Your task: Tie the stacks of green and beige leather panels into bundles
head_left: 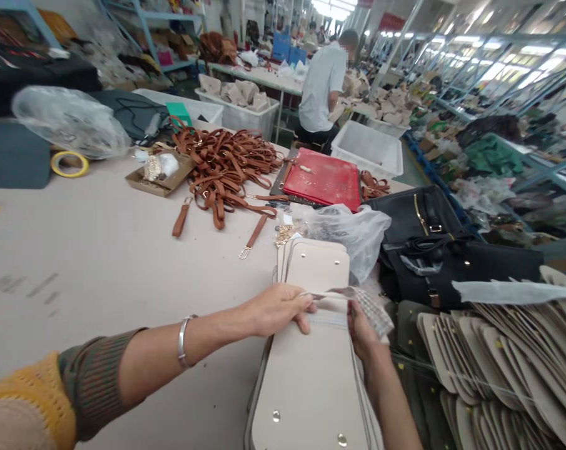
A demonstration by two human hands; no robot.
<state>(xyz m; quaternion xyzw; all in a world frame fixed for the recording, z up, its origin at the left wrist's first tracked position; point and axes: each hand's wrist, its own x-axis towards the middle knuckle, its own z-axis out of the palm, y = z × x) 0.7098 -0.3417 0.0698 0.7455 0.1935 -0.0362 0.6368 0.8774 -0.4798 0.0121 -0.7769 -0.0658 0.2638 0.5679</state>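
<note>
A stack of beige panels (311, 381) lay lengthwise at the near edge of the table (137, 269), with 2 metal studs showing near its far end and 2 more near its close end. A checked cloth strip (375, 314) crossed above the stack. The left hand (280, 309) grasped the strip's left part between thumb and fingers, over the left side of the panels. The right hand (364, 331) was at the stack's right edge, its fingers closed on the strip where it hung down; the cloth hid some of them. A pale band (328, 319) ran across the top panel just below the strip

Beyond the stack's far end lay a clear plastic bag (358, 234), and behind that a red bag (323, 175). A pile of brown straps (236, 159) covered the table farther left, beside a small cardboard box (170, 181). Black bags (493, 265) and more beige panels (475, 356) were on the right. Farther back, a person in a pale shirt (321, 87) sat near a white bin (367, 150)
</note>
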